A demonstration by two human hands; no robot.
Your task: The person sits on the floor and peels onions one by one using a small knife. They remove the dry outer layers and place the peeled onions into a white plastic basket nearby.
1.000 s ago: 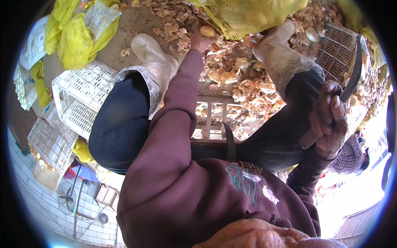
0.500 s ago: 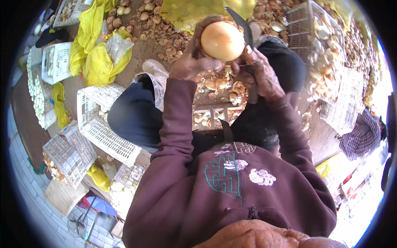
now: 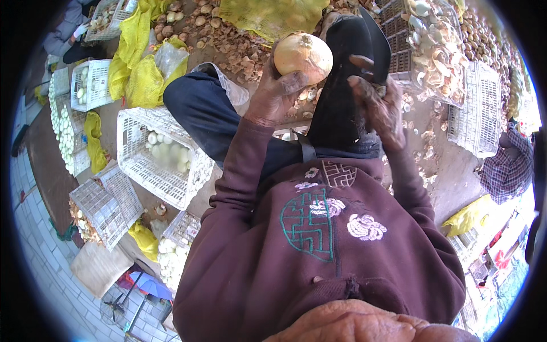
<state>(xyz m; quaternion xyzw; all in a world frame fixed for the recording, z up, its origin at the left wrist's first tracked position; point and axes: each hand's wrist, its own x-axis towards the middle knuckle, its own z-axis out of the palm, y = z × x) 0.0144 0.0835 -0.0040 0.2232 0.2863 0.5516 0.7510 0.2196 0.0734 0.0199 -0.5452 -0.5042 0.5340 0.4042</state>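
Note:
My left hand (image 3: 276,94) is closed round a large yellow onion (image 3: 305,57) and holds it up above my lap. A dry, papery end of the onion faces upward, with skin on its side. To the right, my right hand (image 3: 380,108) grips a knife (image 3: 377,48), apart from the onion. The knife's broad dark blade points away from me, over my right leg; its handle is mostly hidden in the hand. Left of my knee stands a white plastic crate (image 3: 162,185) with several peeled pale onions (image 3: 171,153) inside.
Loose skins (image 3: 236,54) and unpeeled onions (image 3: 199,23) cover the ground ahead. Yellow mesh sacks (image 3: 145,82) lie at the left and far side. On the right are a crate heaped with skins (image 3: 439,71), a white crate (image 3: 476,108) and another person's checked sleeve (image 3: 507,171).
My right hand has drawn the knife off to the right, away from the onion. A papery end of the onion now shows. My legs have shifted, and more of the left crate is visible.

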